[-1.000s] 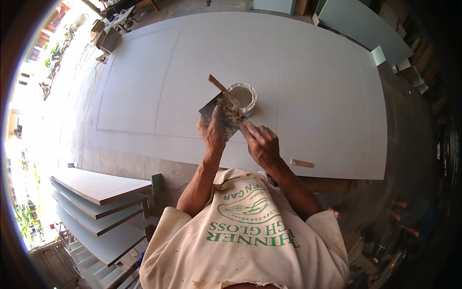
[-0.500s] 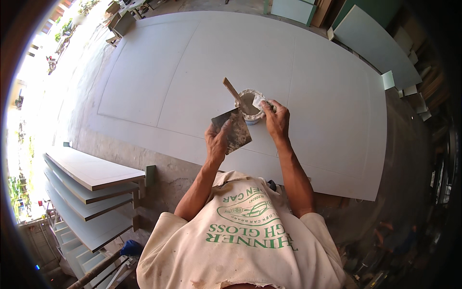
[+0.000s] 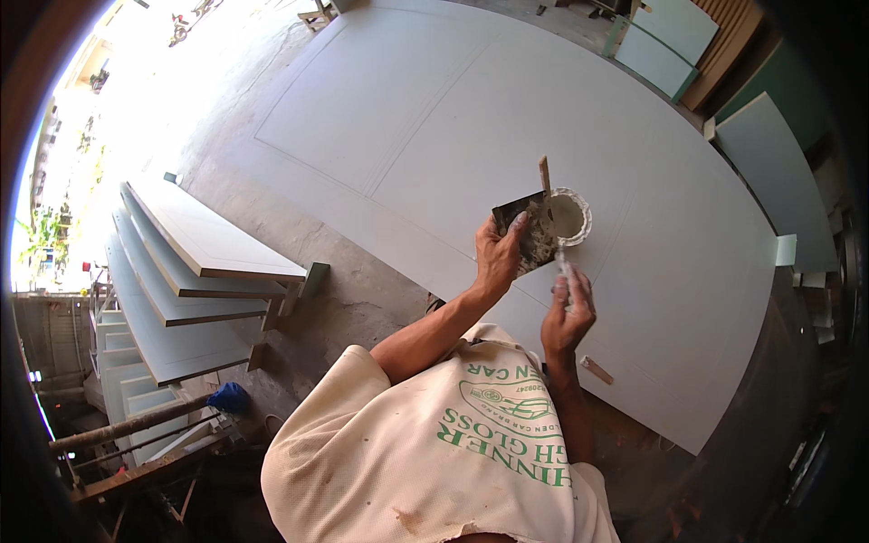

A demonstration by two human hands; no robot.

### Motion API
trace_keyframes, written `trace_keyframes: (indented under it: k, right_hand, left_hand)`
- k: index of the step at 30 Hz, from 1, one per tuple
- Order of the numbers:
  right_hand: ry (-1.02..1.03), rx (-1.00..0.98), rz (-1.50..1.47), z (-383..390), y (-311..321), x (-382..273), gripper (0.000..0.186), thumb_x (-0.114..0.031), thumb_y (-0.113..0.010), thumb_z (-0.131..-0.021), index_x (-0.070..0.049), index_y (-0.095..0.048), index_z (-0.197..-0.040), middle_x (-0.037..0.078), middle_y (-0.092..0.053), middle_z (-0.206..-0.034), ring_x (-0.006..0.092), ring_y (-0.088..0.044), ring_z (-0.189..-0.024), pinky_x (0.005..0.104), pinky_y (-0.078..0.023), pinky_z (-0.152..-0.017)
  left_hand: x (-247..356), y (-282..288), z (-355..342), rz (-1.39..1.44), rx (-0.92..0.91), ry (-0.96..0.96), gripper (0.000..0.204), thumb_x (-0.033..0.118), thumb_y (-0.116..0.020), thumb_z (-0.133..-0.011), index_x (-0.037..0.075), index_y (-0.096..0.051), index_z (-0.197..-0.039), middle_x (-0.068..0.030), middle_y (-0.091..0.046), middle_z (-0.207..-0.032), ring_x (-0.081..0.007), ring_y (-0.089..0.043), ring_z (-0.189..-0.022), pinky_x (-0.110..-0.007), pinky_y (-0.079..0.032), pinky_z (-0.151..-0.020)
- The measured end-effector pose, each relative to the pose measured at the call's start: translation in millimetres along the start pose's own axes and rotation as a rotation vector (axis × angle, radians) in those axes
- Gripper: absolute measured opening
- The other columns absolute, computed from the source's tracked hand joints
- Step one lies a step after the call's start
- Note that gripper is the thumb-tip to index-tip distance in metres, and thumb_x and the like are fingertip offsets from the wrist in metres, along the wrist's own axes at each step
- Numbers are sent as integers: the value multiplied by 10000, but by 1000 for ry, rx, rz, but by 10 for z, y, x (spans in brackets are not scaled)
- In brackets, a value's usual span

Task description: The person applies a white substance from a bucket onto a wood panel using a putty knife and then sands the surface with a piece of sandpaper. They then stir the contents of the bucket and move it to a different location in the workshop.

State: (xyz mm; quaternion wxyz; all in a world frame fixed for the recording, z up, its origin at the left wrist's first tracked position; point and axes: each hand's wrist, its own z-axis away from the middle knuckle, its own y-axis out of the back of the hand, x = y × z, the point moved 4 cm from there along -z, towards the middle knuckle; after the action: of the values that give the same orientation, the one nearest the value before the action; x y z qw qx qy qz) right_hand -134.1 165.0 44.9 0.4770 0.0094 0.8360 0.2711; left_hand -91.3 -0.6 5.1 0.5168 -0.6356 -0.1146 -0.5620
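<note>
Left hand (image 3: 496, 258): gripping a dark square plate (image 3: 538, 242) by its near-left side, thumb on top, other fingers mostly hidden underneath. Plate face is smeared with greyish-tan paste (image 3: 541, 226), thickest to the right of the thumb. Right hand (image 3: 568, 312): fingers closed round a small pale tool (image 3: 565, 262), just right of the left hand and nearer the body. Tool points away from the body, tip by the bucket's near rim (motion blur, can't tell if it touches).

Bucket (image 3: 587, 220) sits just beyond the right hand, to the right of the plate; rim crusted white, grey filler (image 3: 568, 215) inside. Wooden stick (image 3: 544, 172) rises at the bucket's left rim, beyond the left hand; can't make out its lower end. Both hands are above a large white panel (image 3: 489, 118) with thin lines on it; bucket stands on that. Small wooden piece (image 3: 596, 370) lies on the panel near its close edge, bodyward and slightly right of the right hand. Well left of the left hand: stacked pale panels (image 3: 226, 235), with a blue bundle (image 3: 229, 398) below them.
</note>
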Motion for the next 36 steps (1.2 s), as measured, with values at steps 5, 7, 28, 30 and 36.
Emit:
trace_keyframes:
  k: [5, 7, 28, 30, 36]
  right_hand:
    - [-280, 15, -497, -76, 2, 23, 256, -189, -580, -1059, 27, -707, -1110, 35, -653, -857, 106, -541, -725, 277, -422, -657]
    - [-309, 43, -552, -140, -83, -171, 244, -193, -586, -1058, 26, -695, -1064, 22, -624, -810, 97, -492, -684, 271, -393, -624]
    - [399, -212, 457, 318, -348, -546, 387, -67, -704, -825, -1, -729, -1205, 134, -699, -1153, 253, -683, -851, 379, -600, -747]
    - [358, -163, 505, 351, -392, -522, 402, -106, -692, -815, 15, -709, -1198, 142, -653, -1212, 247, -655, -890, 375, -591, -761]
    - [-246, 246, 218, 648, 473, 417, 306, -92, -715, -908, 9, -706, -1196, 162, -729, -1063, 294, -721, -914, 398, -585, -781]
  left_hand:
    - [116, 27, -32, 335, 133, 430, 248, 208, -658, -1038, -31, -642, -1102, -104, -723, -932, -203, -749, -757, -339, -675, -663]
    - [-53, 118, -81, 408, 114, 462, 274, 230, -650, -1044, -34, -644, -1118, -97, -727, -932, -199, -753, -770, -339, -679, -676]
    - [264, 431, -37, -429, -88, -113, 269, 240, -625, -1065, 6, -706, -1170, -16, -712, -994, -70, -613, -795, -234, -514, -679]
    - [264, 299, 158, -476, -250, 77, 280, 212, -600, -1068, -52, -675, -1123, -30, -708, -963, -93, -572, -854, -269, -494, -751]
    - [-33, 450, 311, -434, -417, 378, 220, 189, -628, -1042, -6, -708, -1106, -21, -726, -1004, -111, -635, -911, -265, -498, -837]
